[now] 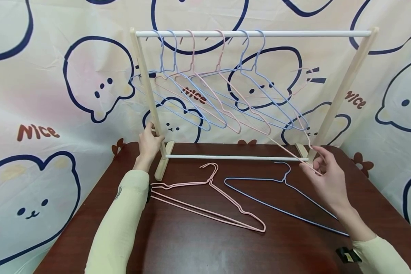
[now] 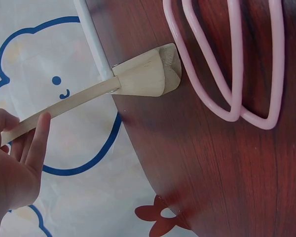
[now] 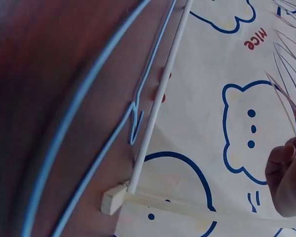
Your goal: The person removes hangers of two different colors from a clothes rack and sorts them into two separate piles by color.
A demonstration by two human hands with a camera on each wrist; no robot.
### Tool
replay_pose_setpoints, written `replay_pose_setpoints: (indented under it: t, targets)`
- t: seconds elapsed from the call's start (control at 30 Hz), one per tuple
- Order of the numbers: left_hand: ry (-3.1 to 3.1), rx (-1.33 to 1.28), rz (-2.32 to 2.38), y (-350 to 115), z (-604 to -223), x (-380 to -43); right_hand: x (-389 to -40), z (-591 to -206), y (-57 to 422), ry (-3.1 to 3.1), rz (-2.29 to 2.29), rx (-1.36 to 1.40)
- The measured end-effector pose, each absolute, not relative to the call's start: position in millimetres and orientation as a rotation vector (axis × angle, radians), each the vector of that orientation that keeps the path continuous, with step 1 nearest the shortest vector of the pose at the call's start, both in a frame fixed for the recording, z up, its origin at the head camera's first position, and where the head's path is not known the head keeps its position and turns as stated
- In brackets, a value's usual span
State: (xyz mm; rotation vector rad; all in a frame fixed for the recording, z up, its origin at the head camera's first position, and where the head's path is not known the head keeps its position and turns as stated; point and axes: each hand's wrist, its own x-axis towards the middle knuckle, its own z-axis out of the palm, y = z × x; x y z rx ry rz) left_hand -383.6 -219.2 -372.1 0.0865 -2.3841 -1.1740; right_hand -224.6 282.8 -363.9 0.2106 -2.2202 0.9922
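My left hand (image 1: 149, 143) grips the left wooden post (image 1: 144, 80) of a small clothes rack, fingers wrapped around it low down. In the left wrist view that post (image 2: 64, 106) runs between thumb and fingers. Beside the right post, my right hand (image 1: 328, 179) pinches a pink hanger (image 1: 284, 147) by its lower corner. This hanger slants up and back, its hook end below the top rod (image 1: 311, 34). Several blue and pink hangers (image 1: 239, 121) hang from the rod's left and middle part. The right wrist view catches only part of my right hand (image 3: 288, 170).
Two pink hangers (image 1: 238, 205) lie together on the dark wooden table (image 1: 205, 255). To their right lies a blue hanger (image 1: 260, 201), partly under my right forearm. A white lower bar (image 1: 233, 157) joins the rack's feet. Behind hangs a cartoon-printed cloth (image 1: 72, 144).
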Motion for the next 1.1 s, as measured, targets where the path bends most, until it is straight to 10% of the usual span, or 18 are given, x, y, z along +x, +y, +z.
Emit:
replay_pose_setpoints:
  t: [1.1]
  targets:
    - [-2.400,0.099,-1.159,-218.3,-370.2,-383.6,-183.0,-404.2,235.8,-2.575,1.309,0.331]
